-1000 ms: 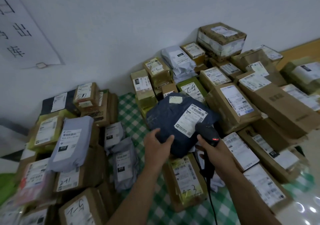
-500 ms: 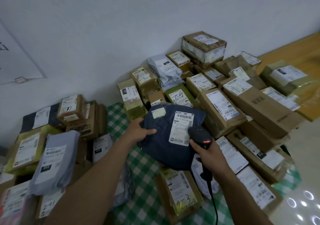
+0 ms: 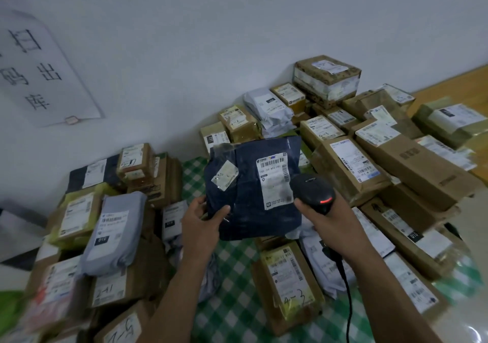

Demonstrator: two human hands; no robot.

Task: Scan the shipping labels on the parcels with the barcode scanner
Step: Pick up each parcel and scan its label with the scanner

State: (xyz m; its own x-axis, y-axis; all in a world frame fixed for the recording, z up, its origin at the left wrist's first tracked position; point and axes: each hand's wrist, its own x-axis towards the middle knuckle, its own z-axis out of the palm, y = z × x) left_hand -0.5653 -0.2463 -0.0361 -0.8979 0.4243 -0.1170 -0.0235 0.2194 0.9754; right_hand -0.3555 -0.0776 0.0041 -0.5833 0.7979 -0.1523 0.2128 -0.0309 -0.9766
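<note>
My left hand (image 3: 203, 221) grips the near left corner of a dark blue bag (image 3: 250, 210), thumb across its front and fingers curled behind. The bag is held up above the cloth (image 3: 232, 290) in the middle of the scene, its face tilted toward me, between two heaps of parcels.

My right hand (image 3: 330, 224), just right of the bag, is wrapped round the handle of the scanner (image 3: 313, 192). The scanner's black head sits in front of the bag's right side, at the lower right corner of the label (image 3: 274, 181). I cannot tell whether it touches the bag. A red strip glows on the head's near face. A black cable (image 3: 346, 290) drops from the handle toward me.

The bag is soft, wrinkled plastic, navy, with glossy tape over its far left corner. The label is a tall white rectangle on the right half, with a barcode at the top and a line of characters beneath; the lower print is too blurred to read. A small pale sticker (image 3: 225, 175) sits tilted to the label's left.

The cloth is checked green and white. Brown boxes (image 3: 412, 158) with white labels crowd the right side. On the left, a grey pouch (image 3: 113, 226) lies on more boxes. A paper sign (image 3: 45, 73) hangs on the far wall (image 3: 211, 39).
</note>
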